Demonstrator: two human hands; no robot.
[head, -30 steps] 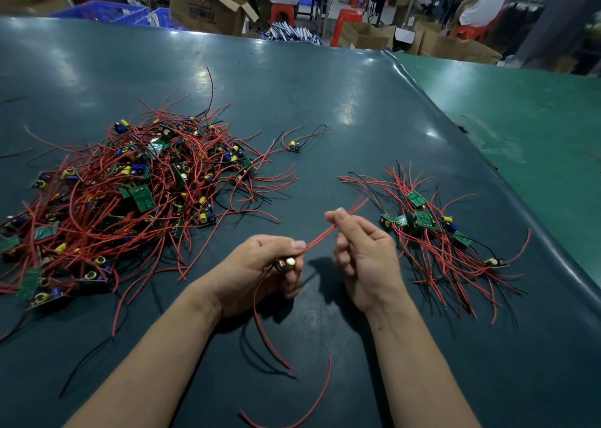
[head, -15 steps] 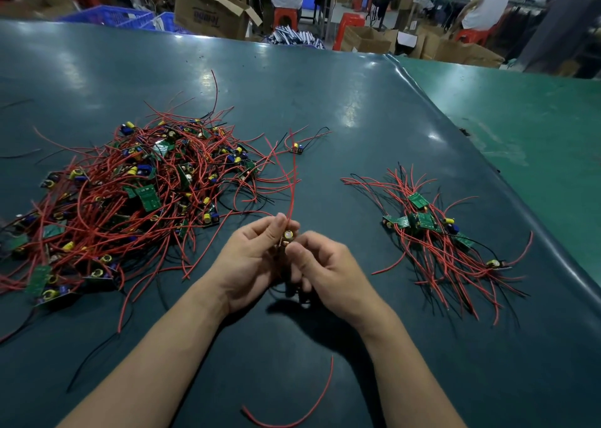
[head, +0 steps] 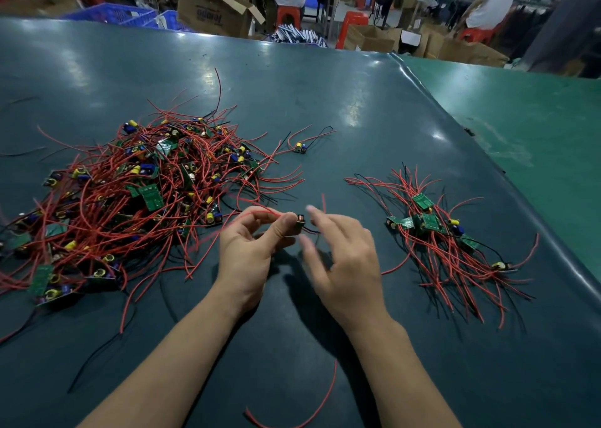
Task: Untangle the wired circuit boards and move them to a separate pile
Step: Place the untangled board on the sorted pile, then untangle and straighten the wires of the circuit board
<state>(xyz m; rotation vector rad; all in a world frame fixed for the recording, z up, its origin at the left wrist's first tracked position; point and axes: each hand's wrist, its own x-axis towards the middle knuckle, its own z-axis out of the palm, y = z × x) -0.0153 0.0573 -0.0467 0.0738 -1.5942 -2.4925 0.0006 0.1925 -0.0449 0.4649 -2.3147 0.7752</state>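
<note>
A big tangled heap of small circuit boards with red and black wires (head: 130,200) covers the left of the dark table. On the right lies a smaller sorted pile (head: 435,232). My left hand (head: 250,252) pinches one small circuit board (head: 300,223) between thumb and fingers, above the table between the piles; its red wires curl over the hand. My right hand (head: 338,258) is just right of that board, blurred, fingers spread and loosely bent, holding nothing that I can see.
A single wired board (head: 300,148) lies apart beyond the hands. A loose red wire (head: 312,408) lies near my forearms. The dark mat's raised edge (head: 487,167) borders a green table on the right. Cardboard boxes, blue crates and seated people are beyond the far edge.
My hands rose and moved slightly right. The right hand let go of the board and opened beside it; the left hand keeps the board, its red wires now looping over the fingers.
</note>
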